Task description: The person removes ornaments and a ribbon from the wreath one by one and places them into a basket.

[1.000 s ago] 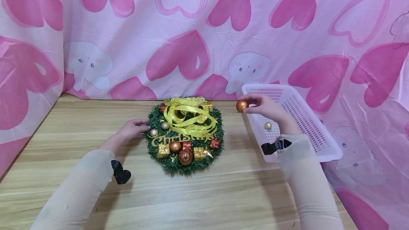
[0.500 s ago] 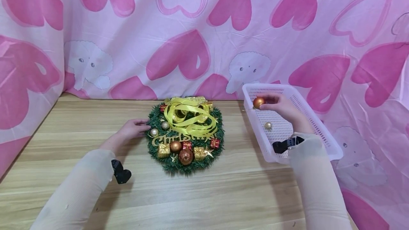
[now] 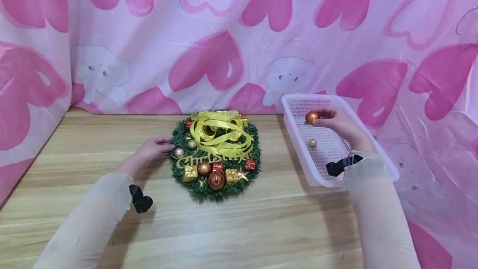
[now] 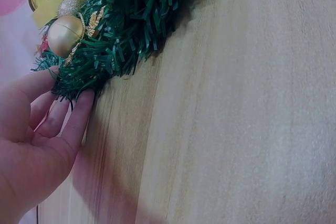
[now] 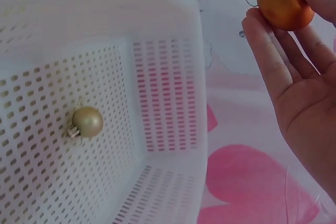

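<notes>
A green Christmas wreath (image 3: 214,157) with a yellow ribbon, small gift boxes and baubles lies on the wooden table (image 3: 239,227). My left hand (image 3: 151,150) rests with straight fingers (image 4: 73,121) against the wreath's (image 4: 123,35) left edge, beside a gold bauble (image 4: 65,34). My right hand (image 3: 336,121) pinches an orange bauble (image 3: 311,117) with a wire hook over the white perforated basket (image 3: 295,140). In the right wrist view the orange bauble (image 5: 283,1) sits at my fingertips (image 5: 262,51) above the basket (image 5: 168,103), where a gold bauble (image 5: 86,123) lies on the floor.
A pink heart-print cloth (image 3: 224,40) hangs behind the table and down both sides. The basket stands at the table's right rear, partly over the edge. Bare wood stretches in front of the wreath.
My right hand has carried the orange bauble from beside the wreath rightward over the basket and slightly deeper into it. The left hand has stayed at the wreath.
</notes>
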A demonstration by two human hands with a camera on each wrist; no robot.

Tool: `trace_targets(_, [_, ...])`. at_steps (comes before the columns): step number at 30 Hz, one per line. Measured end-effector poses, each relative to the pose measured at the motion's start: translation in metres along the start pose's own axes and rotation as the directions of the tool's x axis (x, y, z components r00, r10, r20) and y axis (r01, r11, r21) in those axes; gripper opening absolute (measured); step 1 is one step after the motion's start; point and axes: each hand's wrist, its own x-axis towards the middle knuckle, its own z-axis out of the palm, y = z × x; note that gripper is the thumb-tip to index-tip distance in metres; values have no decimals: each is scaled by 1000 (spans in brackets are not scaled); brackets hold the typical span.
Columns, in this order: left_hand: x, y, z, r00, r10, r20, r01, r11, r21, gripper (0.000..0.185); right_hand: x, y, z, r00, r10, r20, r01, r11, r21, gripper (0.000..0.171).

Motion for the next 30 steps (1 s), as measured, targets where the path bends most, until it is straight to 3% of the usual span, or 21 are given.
trace_targets(3, [1,0,-1,1000,14,5,-14,1000,11,57,0,7,-4,1000,-15,26,14,1000,22,40])
trace_targets(9, [0,1,0,1000,21,12,-21,1000,13,57,-1,26,-13,997,-24,70,27,999,-29,45])
trace_targets(23, [-1,2,0,1000,13,1,-13,1000,28,56,-1,52,-16,981,108,159,-102,994,-45,47])
trace_targets(30, [-2,3,-1,1000,10,-2,-10,1000,30,56,-3,59,-15,980,141,141,-137,990,-35,50])
